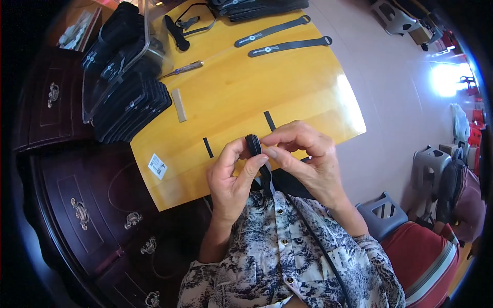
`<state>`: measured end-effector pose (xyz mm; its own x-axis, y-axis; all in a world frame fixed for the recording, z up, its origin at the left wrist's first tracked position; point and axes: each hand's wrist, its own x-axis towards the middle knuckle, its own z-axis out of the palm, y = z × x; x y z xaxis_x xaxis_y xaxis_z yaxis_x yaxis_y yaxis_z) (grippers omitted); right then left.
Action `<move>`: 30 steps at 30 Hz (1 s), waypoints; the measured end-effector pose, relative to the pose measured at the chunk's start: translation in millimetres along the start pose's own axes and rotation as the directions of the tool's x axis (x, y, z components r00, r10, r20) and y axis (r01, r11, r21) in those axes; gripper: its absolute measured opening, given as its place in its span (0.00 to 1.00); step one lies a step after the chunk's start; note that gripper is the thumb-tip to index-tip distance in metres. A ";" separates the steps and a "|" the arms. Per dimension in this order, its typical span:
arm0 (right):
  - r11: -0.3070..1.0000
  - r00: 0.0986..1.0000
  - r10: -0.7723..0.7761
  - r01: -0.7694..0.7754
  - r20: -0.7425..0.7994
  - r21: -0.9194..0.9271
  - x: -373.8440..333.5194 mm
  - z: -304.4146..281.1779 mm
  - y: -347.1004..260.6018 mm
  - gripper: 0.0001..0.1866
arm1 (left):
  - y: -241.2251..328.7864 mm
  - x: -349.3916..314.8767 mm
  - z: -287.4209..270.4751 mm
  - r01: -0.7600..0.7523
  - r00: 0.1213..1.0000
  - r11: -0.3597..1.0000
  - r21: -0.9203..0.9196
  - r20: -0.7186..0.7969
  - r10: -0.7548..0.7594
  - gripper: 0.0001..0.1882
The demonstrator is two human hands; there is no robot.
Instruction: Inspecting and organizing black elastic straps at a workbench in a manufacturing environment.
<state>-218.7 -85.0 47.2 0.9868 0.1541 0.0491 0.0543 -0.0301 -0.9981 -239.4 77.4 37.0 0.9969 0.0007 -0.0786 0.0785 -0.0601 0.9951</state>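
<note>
In front of my chest, a black strap (252, 145) is folded or rolled into a small bundle, its tail hanging down toward my shirt. My left hand (232, 177) is closed, with thumb and fingers pinching the bundle from the left side. From the right, my right hand (307, 160) pinches at the bundle's edge with thumb and forefinger. What exactly lies between those right fingertips is partly hidden. On the table just beyond the hands lie two short black strips, one to the left (207, 147) and one farther right (269, 121).
The yellow table (226, 97) holds a beige strip (178, 105), a screwdriver-like tool (184, 68), a white label (157, 167) and two ring-ended straps (290, 47). Stacked black straps (133, 105) sit by a clear bin (146, 36). Dark drawers (77, 205) stand left; a grey stool (382, 213) right.
</note>
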 end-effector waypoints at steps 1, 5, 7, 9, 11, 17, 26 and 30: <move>1.000 1.000 0.002 -0.002 -0.005 0.001 0.2 0.7 0.6 0.09 | -2.3 -0.9 0.5 0.001 1.000 1.000 0.022 -0.017 0.000 0.13; 0.999 0.998 0.043 -0.043 -0.036 0.004 -0.9 2.4 2.6 0.07 | -2.2 0.0 6.2 0.040 0.997 0.999 -0.030 -0.065 -0.042 0.13; 0.998 0.996 0.065 -0.065 -0.055 0.017 -1.0 3.6 2.6 0.07 | -7.4 0.2 4.6 -0.024 0.998 0.999 0.033 -0.063 0.026 0.12; 0.995 0.993 0.103 -0.103 -0.061 0.000 -1.5 1.9 0.8 0.07 | -10.2 -0.6 4.0 -0.044 0.997 0.996 0.074 -0.060 0.048 0.12; 0.996 0.994 0.094 -0.094 -0.064 0.000 -1.9 1.9 1.9 0.07 | -11.0 -0.4 4.0 -0.063 0.996 0.992 0.114 -0.060 0.070 0.12; 0.996 0.994 0.085 -0.087 -0.073 -0.015 0.0 1.9 1.8 0.06 | -10.7 1.7 4.2 -0.059 0.995 0.983 0.176 -0.073 0.073 0.13; 0.987 0.986 0.157 -0.155 -0.056 0.037 2.4 3.2 -2.1 0.06 | -12.8 2.8 2.3 -0.085 0.992 0.980 0.179 -0.076 0.100 0.13; 0.979 0.979 0.202 -0.201 -0.023 0.038 2.9 0.5 -5.3 0.07 | -14.3 1.7 2.4 -0.104 0.992 0.976 0.193 -0.049 0.115 0.13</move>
<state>-216.2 -83.9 52.6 0.9808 0.1218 -0.1523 -0.1506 -0.0230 -0.9883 -238.8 75.9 22.5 0.9983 0.0425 0.0396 -0.0277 -0.2517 0.9674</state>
